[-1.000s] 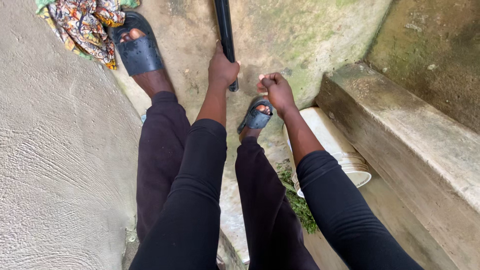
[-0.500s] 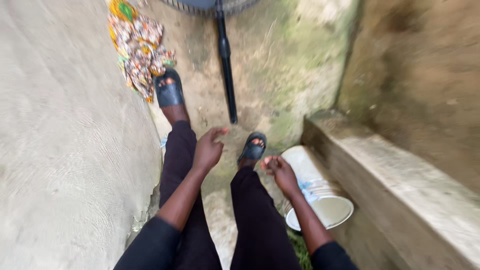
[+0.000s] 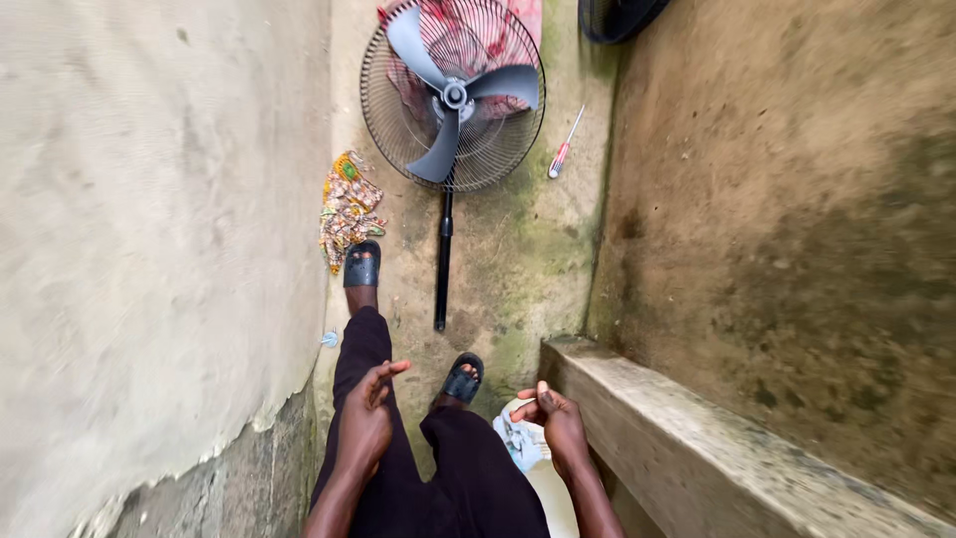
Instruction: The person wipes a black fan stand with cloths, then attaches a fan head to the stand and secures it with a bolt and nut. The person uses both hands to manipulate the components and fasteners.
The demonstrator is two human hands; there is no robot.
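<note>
Head view, looking down a narrow concrete passage. Left hand (image 3: 366, 418) hangs over the left thigh in dark trousers, fingers loosely spread and slightly curled, holding nothing. Right hand (image 3: 560, 416) is near the right knee, fingers half curled, empty as far as visible, just above a white plastic bucket (image 3: 538, 468) with a blue-printed label at the near edge.

A grey three-bladed standing fan with black wire grille (image 3: 453, 92) lies flat on the floor at the far end, its black pole (image 3: 443, 261) pointing toward the feet, well apart from both hands. A red-handled screwdriver (image 3: 565, 145) lies right of the grille. A patterned multicoloured cloth (image 3: 347, 207) lies left of the pole, just beyond the far black sandal (image 3: 361, 265). A concrete ledge (image 3: 687, 448) runs along the near right.
</note>
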